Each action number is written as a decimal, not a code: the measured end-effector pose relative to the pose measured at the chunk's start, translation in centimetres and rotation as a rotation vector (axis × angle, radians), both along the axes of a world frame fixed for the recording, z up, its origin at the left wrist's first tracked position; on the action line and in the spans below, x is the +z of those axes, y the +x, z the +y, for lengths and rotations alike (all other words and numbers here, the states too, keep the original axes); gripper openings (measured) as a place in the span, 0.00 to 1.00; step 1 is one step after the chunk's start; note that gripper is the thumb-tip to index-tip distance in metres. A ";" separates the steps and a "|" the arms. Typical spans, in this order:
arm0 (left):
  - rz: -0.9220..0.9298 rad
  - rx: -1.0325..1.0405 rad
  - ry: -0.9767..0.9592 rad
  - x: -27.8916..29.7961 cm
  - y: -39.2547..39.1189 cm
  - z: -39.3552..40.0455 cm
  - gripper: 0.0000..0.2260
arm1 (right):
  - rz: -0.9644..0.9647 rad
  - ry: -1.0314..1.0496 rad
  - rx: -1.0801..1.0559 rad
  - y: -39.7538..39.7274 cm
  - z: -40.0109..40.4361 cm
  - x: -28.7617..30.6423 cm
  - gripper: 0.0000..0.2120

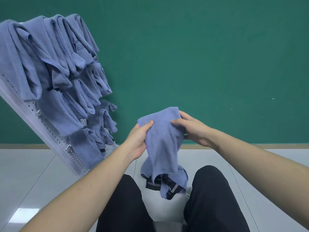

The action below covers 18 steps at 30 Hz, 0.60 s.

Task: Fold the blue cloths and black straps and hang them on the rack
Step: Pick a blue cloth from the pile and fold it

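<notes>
Left hand (pixel 139 139) and right hand (pixel 192 129) each grip the top of a blue cloth (pixel 163 143). Its lower end hangs onto black straps (pixel 167 188) on the floor (pixel 33 173). Rack (pixel 50 124) at left carries folded cloths.

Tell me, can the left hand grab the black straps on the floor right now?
Probably not yet. The left hand grips the blue cloth together with the right hand, and that cloth hangs over the black straps lying between the knees.

At frame centre a blue cloth (pixel 163 141) is gripped by the left hand (pixel 139 139) and right hand (pixel 192 129); folded cloths (pixel 55 72) are hung on the rack (pixel 50 129) at left.
</notes>
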<state>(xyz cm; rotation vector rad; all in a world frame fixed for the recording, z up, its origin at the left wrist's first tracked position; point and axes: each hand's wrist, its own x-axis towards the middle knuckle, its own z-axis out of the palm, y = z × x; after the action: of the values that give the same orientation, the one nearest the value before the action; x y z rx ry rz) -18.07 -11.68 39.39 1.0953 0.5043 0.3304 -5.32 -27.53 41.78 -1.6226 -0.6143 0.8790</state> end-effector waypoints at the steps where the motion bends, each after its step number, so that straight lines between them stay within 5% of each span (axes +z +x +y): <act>1: 0.013 0.025 -0.002 0.1 0.1 0.1 0.09 | 0.015 0.002 0.023 0.1 -0.1 -0.2 0.18; 3: 0.057 0.064 0.002 0.1 0.3 0.4 0.08 | 0.057 -0.004 0.024 0.2 0.1 -0.5 0.18; 6: 0.131 0.084 -0.010 0.3 0.2 0.8 0.07 | 0.070 -0.079 -0.011 0.4 0.5 -0.8 0.03; 14: 0.287 -0.207 0.008 0.1 -1.3 3.0 0.07 | 0.067 -0.126 -0.102 0.4 0.4 -0.8 0.04; 18: 0.392 -0.076 0.079 -0.9 -1.1 3.2 0.09 | 0.012 -0.109 -0.155 0.3 0.4 -1.1 0.08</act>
<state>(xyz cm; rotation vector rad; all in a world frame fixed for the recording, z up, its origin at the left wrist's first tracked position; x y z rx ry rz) -19.15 -8.50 38.48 1.2600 0.7992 0.0664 -4.98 -27.12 40.64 -1.7369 -0.4325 0.8188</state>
